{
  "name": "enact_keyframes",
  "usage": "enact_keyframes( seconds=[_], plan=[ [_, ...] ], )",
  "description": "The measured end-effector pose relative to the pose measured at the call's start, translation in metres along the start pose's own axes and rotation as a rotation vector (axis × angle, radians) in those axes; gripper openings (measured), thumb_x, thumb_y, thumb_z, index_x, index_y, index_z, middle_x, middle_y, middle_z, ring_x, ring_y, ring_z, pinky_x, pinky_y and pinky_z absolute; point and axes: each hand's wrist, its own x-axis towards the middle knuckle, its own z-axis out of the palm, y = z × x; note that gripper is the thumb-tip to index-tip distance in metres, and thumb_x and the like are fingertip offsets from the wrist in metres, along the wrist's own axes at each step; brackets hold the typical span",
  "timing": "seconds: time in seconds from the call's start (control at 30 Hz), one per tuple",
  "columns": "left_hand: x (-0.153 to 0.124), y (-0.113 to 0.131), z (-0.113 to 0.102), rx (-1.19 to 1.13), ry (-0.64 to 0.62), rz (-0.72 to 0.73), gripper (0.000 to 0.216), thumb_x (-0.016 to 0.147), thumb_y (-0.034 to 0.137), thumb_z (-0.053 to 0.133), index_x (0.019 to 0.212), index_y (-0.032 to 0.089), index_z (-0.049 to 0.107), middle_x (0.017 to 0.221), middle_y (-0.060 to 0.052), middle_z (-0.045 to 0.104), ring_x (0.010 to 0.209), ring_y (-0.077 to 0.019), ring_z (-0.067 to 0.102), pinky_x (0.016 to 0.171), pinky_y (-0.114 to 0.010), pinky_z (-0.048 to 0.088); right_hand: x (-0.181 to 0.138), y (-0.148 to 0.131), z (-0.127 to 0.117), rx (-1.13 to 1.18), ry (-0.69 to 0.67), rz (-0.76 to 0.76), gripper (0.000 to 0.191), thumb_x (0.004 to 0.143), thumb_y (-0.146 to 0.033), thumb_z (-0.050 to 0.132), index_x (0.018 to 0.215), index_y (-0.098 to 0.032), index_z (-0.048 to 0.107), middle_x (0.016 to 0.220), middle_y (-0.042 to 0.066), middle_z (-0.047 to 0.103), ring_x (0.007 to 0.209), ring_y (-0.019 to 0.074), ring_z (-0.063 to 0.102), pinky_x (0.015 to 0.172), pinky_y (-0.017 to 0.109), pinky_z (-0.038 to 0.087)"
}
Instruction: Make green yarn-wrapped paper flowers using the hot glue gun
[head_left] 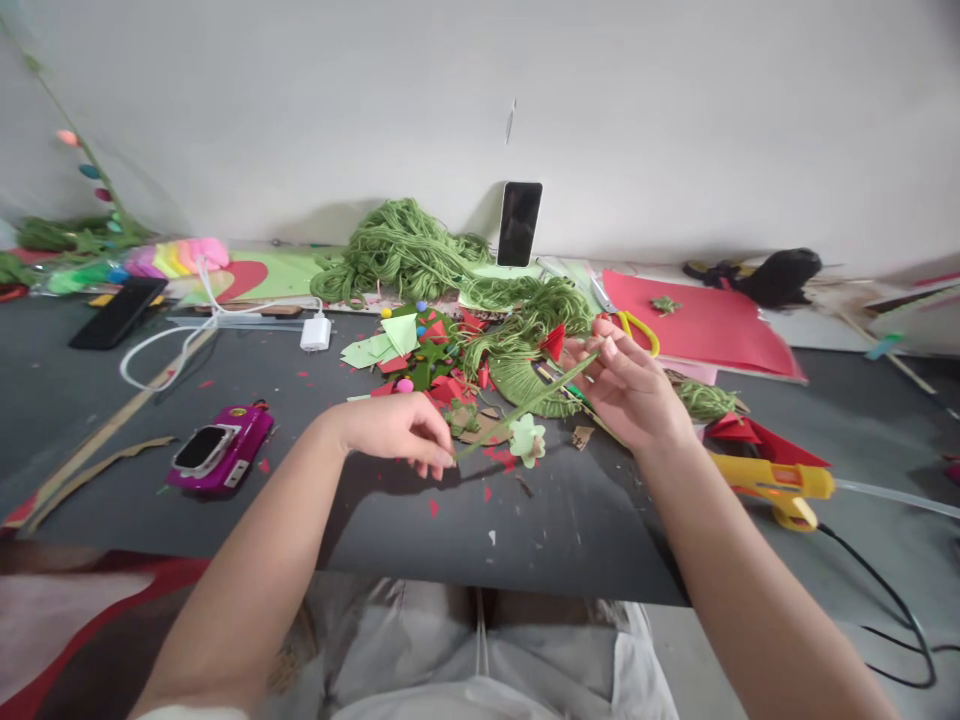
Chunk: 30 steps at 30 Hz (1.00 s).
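Green strand (559, 384) spans two bare hands over a littered desk (480, 545)

A person seated at the desk holds the strand on a slant, its long axis running from near left to far right. The left hand (401, 430) pinches the near end between thumb and fingers, though the exact grip is partly hidden; the right hand (637, 385) pinches the far end at its fingertips, the other fingers loosely curled. The strand lies to the right of the left hand and to the left of the right one, which sits closer to the green yarn-wrapped piece (517, 385) just beyond. A pale green flower (527, 440) lies on the near side of the strand. At far centre rises a heap of green yarn (401, 250); at right rests a yellow glue gun (780, 477).
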Motion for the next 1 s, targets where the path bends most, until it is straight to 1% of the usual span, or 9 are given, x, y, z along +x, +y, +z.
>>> enact_keyframes(
  seconds=[0.1, 0.17, 0.27, 0.33, 0.37, 0.53, 0.67, 0.83, 1.0],
  plan=[
    [0.002, 0.006, 0.004, 0.041, -0.136, 0.094, 0.018, 0.090, 0.040, 0.076, 0.101, 0.032, 0.087, 0.112, -0.007, 0.083, 0.107, -0.0261, 0.078, 0.096, -0.034, 0.060, -0.007, -0.003, 0.010, -0.062, -0.070, 0.039, 0.044, 0.078, -0.056, 0.084, 0.106, -0.030, 0.061, 0.091, 0.000, 0.062, 0.077, 0.0161, 0.063, 0.065, 0.030, 0.055],
    [-0.001, 0.005, 0.000, 0.056, -0.068, 0.148, 0.022, 0.092, 0.041, 0.074, 0.108, 0.030, 0.086, 0.123, -0.008, 0.080, 0.115, -0.0277, 0.075, 0.103, -0.038, 0.058, -0.010, -0.004, 0.015, -0.047, -0.091, 0.090, 0.048, 0.073, -0.056, 0.087, 0.104, -0.028, 0.063, 0.086, 0.000, 0.059, 0.059, 0.0110, 0.048, 0.049, 0.027, 0.042],
    [0.000, -0.003, -0.007, 0.125, 0.331, 0.065, 0.030, 0.090, 0.049, 0.075, 0.104, 0.025, 0.084, 0.104, -0.009, 0.082, 0.090, -0.0232, 0.075, 0.082, -0.034, 0.060, -0.012, -0.003, 0.020, 0.003, -0.121, 0.151, 0.050, 0.066, -0.053, 0.094, 0.093, -0.025, 0.064, 0.079, -0.002, 0.056, 0.052, 0.0067, 0.033, 0.043, 0.026, 0.029],
    [0.005, -0.010, -0.007, 0.205, 0.590, -0.018, 0.037, 0.086, 0.055, 0.076, 0.103, 0.023, 0.081, 0.089, -0.006, 0.078, 0.073, -0.0185, 0.067, 0.068, -0.030, 0.054, -0.012, -0.001, 0.021, -0.003, -0.131, 0.174, 0.051, 0.061, -0.052, 0.097, 0.085, -0.024, 0.063, 0.076, -0.002, 0.057, 0.053, 0.0064, 0.034, 0.045, 0.025, 0.030],
    [0.009, -0.013, -0.005, 0.252, 0.651, -0.034, 0.040, 0.083, 0.057, 0.078, 0.104, 0.022, 0.080, 0.089, -0.005, 0.076, 0.071, -0.0175, 0.064, 0.065, -0.029, 0.052, -0.012, 0.000, 0.022, -0.020, -0.130, 0.179, 0.052, 0.059, -0.052, 0.098, 0.083, -0.023, 0.062, 0.075, -0.002, 0.057, 0.053, 0.0068, 0.037, 0.046, 0.025, 0.032],
    [0.022, -0.016, 0.007, 0.443, 0.585, -0.021, 0.057, 0.080, 0.054, 0.082, 0.130, 0.028, 0.074, 0.119, -0.009, 0.067, 0.098, -0.0239, 0.067, 0.089, -0.039, 0.054, -0.014, 0.006, 0.024, -0.091, -0.147, 0.207, 0.052, 0.061, -0.041, 0.099, 0.099, -0.022, 0.069, 0.081, 0.000, 0.068, 0.065, 0.0105, 0.056, 0.059, 0.026, 0.046],
    [0.028, -0.018, 0.012, 0.520, 0.523, -0.055, 0.048, 0.081, 0.049, 0.082, 0.124, 0.030, 0.076, 0.125, -0.009, 0.064, 0.118, -0.0310, 0.064, 0.102, -0.046, 0.050, -0.017, 0.012, 0.026, -0.104, -0.198, 0.241, 0.048, 0.063, -0.034, 0.098, 0.101, -0.020, 0.072, 0.089, 0.002, 0.075, 0.079, 0.0141, 0.069, 0.073, 0.028, 0.054],
    [0.029, -0.018, 0.013, 0.527, 0.573, -0.020, 0.043, 0.077, 0.044, 0.086, 0.114, 0.026, 0.074, 0.121, -0.008, 0.064, 0.119, -0.0312, 0.061, 0.102, -0.045, 0.050, -0.019, 0.020, 0.027, -0.204, -0.238, 0.183, 0.036, 0.070, -0.043, 0.094, 0.094, -0.022, 0.078, 0.087, 0.004, 0.079, 0.085, 0.0190, 0.073, 0.080, 0.034, 0.056],
    [0.030, -0.019, 0.014, 0.545, 0.605, 0.029, 0.035, 0.075, 0.038, 0.087, 0.101, 0.022, 0.070, 0.112, -0.007, 0.067, 0.108, -0.0283, 0.062, 0.091, -0.040, 0.052, -0.020, 0.022, 0.028, -0.361, -0.312, 0.059, 0.040, 0.088, -0.052, 0.078, 0.115, -0.022, 0.077, 0.087, 0.004, 0.078, 0.083, 0.0187, 0.072, 0.080, 0.036, 0.056]
  ],
)
